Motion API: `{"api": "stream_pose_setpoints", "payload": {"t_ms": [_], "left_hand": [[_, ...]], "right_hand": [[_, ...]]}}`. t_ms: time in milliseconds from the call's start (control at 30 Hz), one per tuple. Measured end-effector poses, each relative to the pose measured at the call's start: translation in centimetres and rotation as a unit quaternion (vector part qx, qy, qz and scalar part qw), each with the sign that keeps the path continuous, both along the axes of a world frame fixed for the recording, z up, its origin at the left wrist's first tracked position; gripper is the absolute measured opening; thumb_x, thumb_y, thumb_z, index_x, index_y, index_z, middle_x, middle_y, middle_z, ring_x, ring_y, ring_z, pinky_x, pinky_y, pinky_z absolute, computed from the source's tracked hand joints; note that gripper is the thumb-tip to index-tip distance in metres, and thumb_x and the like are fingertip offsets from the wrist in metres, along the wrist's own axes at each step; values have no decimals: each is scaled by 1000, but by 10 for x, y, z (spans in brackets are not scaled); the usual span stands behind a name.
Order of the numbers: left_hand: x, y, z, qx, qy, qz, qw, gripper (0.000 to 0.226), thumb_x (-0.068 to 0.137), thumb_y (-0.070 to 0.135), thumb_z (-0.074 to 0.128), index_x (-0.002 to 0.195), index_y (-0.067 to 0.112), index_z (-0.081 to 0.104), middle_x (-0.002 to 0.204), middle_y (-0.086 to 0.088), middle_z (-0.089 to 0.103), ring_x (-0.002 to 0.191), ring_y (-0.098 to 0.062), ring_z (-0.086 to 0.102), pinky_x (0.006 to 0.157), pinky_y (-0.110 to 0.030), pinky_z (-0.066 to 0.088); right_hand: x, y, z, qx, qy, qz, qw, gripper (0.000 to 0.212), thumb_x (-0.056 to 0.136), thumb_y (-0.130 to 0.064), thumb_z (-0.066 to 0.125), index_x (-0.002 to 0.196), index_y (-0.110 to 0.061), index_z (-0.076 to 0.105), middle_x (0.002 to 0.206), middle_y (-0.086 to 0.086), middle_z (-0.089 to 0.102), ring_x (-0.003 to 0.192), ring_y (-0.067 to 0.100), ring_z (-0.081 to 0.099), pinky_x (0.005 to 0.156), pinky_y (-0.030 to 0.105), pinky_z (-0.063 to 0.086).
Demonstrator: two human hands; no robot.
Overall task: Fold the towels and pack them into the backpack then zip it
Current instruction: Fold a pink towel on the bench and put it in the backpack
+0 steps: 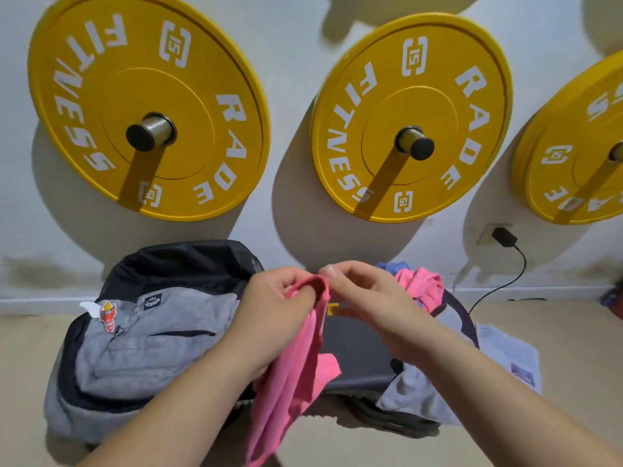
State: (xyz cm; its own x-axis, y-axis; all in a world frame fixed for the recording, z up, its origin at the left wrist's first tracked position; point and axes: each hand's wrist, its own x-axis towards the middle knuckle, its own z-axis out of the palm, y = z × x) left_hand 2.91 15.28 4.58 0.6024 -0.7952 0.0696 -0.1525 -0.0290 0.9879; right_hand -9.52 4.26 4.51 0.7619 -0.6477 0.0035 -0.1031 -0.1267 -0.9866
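Left hand [279, 299] and right hand [365, 298] pinching pink towel [293, 375] top, long axis hanging downward

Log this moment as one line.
left hand grips pink towel | right hand at its top edge, grip unclear | backpack lies left

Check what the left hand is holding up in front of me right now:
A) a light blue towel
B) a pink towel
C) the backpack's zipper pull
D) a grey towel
B: the left hand grips the pink towel by its top edge, and the towel hangs down beside the grey backpack. The right hand is at that same edge.
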Motion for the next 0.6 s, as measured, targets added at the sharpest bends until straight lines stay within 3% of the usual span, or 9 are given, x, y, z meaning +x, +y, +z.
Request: {"api": "stream_pose_setpoints", "payload": {"t_ms": [67, 133, 233, 367, 467, 533, 600], "left_hand": [[-1, -3, -6, 21, 24, -17, 999, 17, 87, -1, 65, 79, 9, 75, 64, -13, 72, 53, -14, 61, 50, -24, 48], [1, -7, -12, 28, 21, -30, 999, 15, 86, -2, 65, 82, 8, 75, 72, -18, 75, 60, -21, 69, 57, -32, 56], [5, -14, -24, 30, -3, -36, 999, 6, 91, 9, 71, 86, 11, 74, 76, -15, 76, 67, -23, 70, 67, -34, 56], [14, -18, -40, 65, 3, -67, 996, 7, 92, 23, 73, 91, 17, 70, 79, -25, 72, 63, -23, 59, 63, -36, 44], [14, -18, -44, 100, 15, -112, 988, 14, 93, 22, 72, 92, 8, 69, 76, -17, 76, 64, -17, 66, 64, -30, 49], [16, -18, -47, 121, 13, -131, 984, 23, 92, 25, 74, 84, 4, 68, 77, -10, 78, 68, -12, 67, 70, -29, 52], [23, -16, -49, 144, 7, -138, 980, 31, 87, 33, 79, 75, 7, 66, 72, -15, 73, 66, -13, 61, 68, -29, 48]], "right_hand": [[1, 8, -3, 15, -31, 40, 999, 39, 81, -39, 80, 107, -12, 72, 103, 16, 76, 91, 18, 68, 84, 40, 56], [0, 5, -11, -2, -29, 28, 999, 38, 78, -34, 84, 107, -12, 72, 99, 18, 76, 83, 21, 68, 76, 44, 56], [-3, -10, -23, -22, -7, 0, 1000, 17, 93, -20, 74, 97, -4, 73, 82, 21, 74, 66, 28, 64, 64, 46, 53], [-8, -23, -33, -17, 16, -62, 998, 23, 101, -15, 59, 85, 1, 64, 66, 18, 64, 57, 29, 59, 59, 45, 51], [-6, -28, -39, -6, 52, -140, 989, 25, 101, -17, 47, 78, -8, 53, 56, 5, 52, 50, 18, 51, 49, 32, 45], [-4, -37, -40, -17, 67, -214, 974, 37, 98, -14, 41, 62, -23, 43, 49, -6, 35, 42, 11, 36, 40, 21, 31], [-7, -50, -38, -9, 53, -280, 958, 43, 94, -13, 39, 52, -23, 37, 50, -6, 28, 43, 13, 27, 41, 20, 26]]}}
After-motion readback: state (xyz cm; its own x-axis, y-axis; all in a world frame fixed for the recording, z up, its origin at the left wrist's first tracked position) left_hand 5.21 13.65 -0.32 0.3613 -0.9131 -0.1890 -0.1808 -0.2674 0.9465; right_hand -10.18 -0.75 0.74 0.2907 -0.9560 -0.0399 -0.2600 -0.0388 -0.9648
